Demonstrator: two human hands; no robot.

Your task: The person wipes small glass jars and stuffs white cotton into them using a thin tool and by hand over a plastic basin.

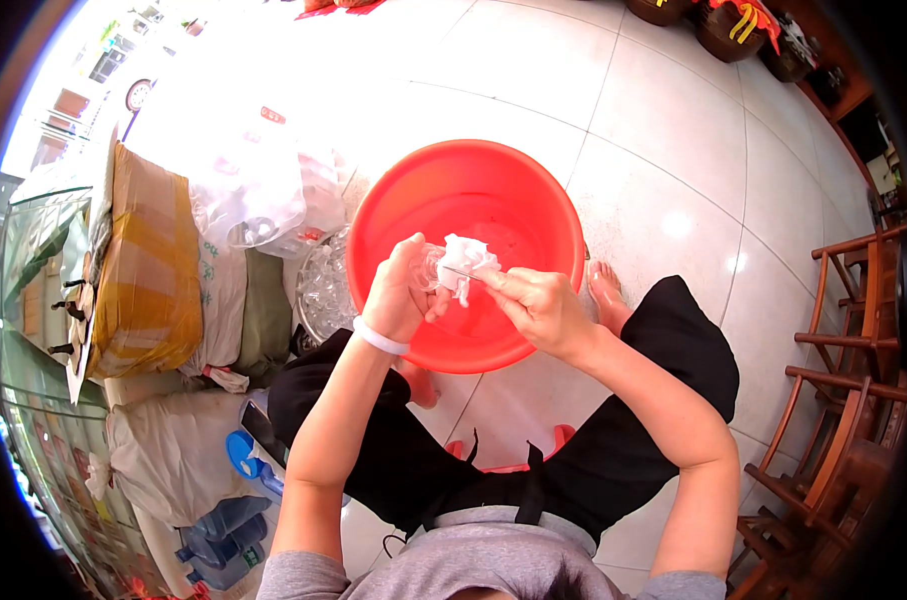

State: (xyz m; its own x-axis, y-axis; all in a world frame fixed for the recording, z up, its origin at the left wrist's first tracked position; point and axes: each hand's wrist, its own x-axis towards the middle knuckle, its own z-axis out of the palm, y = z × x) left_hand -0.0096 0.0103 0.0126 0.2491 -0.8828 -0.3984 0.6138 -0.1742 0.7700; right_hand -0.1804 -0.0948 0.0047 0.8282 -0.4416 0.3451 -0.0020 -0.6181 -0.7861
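Over a red plastic tub [553, 210], my left hand [395, 295] is closed around a small clear glass [426, 268]. A crumpled white cloth [465, 255] bunches at the glass's mouth, with a piece hanging down. My right hand [545, 305] pinches a thin dark stick-like tool [461, 273] that reaches into the cloth; its exact kind is too small to make out. Fingers partly hide where tool, cloth and glass meet. Below them the tub's red interior shows.
Left of the tub stands a round basin of clear glassware [323, 285], beside white plastic bags [263, 195] and a taped cardboard box [148, 265]. Blue plastic bottles [223, 540] lie at lower left. Wooden chairs [838, 440] line the right; dark jars [723, 35] stand at the back.
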